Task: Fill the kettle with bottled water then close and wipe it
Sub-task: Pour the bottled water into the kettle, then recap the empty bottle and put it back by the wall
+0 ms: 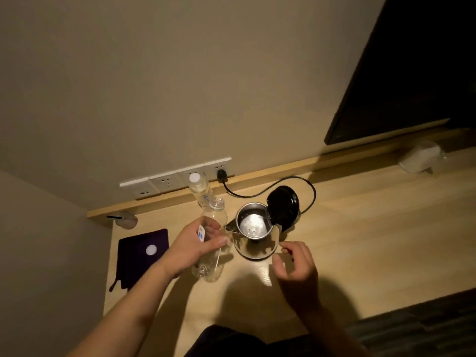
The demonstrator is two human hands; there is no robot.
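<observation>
**Open kettle on the desk, clear bottle held beside it**

A steel kettle (253, 233) is seen standing on a wooden desk (360, 228), with its black lid (283, 206) raised upright at the far right side. Water is visible at the bottom of the kettle. A black cord (270, 188) is led from behind the kettle to a plug in the white socket strip (167, 180) on the wall.

An uncapped clear plastic bottle (213, 220) is gripped around its middle by the left hand (198, 247); it is held just left of the kettle, close to the spout, with its open mouth pointing away from the person. Whether it touches the kettle cannot be told. The right hand (296, 264) is kept near the front right of the kettle, its fingers loosely curled and holding nothing.

A second bottle (201, 190) with a white cap is seen behind the first one, near the sockets. A dark cloth (139, 256) is laid at the left edge of the desk, and a white bottle cap (151, 250) is resting on it.
</observation>
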